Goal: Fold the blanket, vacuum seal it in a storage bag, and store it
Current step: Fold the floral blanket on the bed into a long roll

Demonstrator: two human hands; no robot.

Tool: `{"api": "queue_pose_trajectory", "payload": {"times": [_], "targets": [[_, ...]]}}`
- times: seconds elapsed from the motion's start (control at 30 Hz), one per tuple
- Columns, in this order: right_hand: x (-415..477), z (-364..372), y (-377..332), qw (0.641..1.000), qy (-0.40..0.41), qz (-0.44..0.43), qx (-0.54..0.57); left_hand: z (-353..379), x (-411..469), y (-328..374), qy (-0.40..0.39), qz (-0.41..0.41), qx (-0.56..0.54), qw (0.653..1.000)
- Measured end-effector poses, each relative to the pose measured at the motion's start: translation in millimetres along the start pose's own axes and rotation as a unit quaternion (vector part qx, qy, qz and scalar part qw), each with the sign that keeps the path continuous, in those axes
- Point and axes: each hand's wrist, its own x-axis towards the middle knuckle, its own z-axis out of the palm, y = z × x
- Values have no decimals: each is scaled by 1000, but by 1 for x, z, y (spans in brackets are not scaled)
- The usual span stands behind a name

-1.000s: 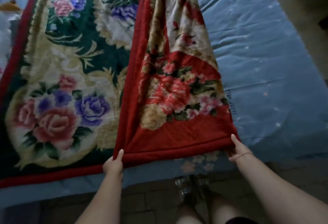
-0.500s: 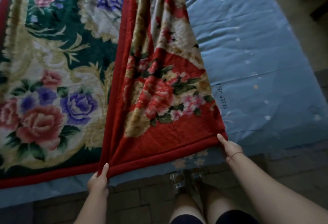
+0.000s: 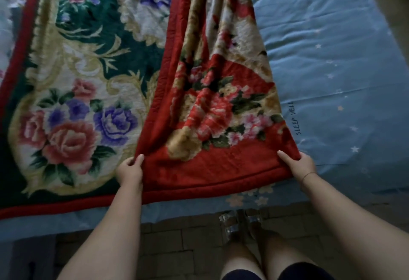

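Note:
A thick floral blanket [image 3: 93, 84] with a red border lies spread on the bed. Its right part [image 3: 221, 111] is folded over leftward, showing a red flowered underside. My left hand [image 3: 130, 170] grips the near edge of that folded flap at its left corner, thumb on top. At the flap's right corner my right hand [image 3: 297, 164] grips the red hem, fingers curled under it. The flap is lifted a little off the bed at the near end. No storage bag is in view.
A blue star-print sheet [image 3: 332, 69] covers the bed, bare to the right of the blanket. The bed's near edge runs just in front of my legs. Below it lie a tiled floor [image 3: 177, 246] and my feet in clear sandals [image 3: 240, 222].
Both hands have slid forward onto the flap and taken a firmer hold of its near hem. The near end of the flap has risen slightly.

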Motion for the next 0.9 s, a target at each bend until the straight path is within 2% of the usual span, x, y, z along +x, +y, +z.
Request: {"api": "queue_pose_trajectory", "payload": {"times": [0.1,0.33,0.47,0.6,0.73,0.9], "targets": [[-1,4,16,1000,30,4,0,-3,13,-11,45,-37,-50,997],[8,16,29,998,45,43,1,1,7,-13,-13,-73,31,997],[0,14,28,997,60,50,-12,-11,-10,-12,-34,-42,43,998],[-9,8,2,995,93,7,-22,-17,-30,11,-38,-5,76,996],[-21,2,-34,995,88,-52,-8,-1,-60,53,-105,73,106,986],[-43,-24,-71,987,96,-124,21,35,-135,120,-201,177,117,956]]}}
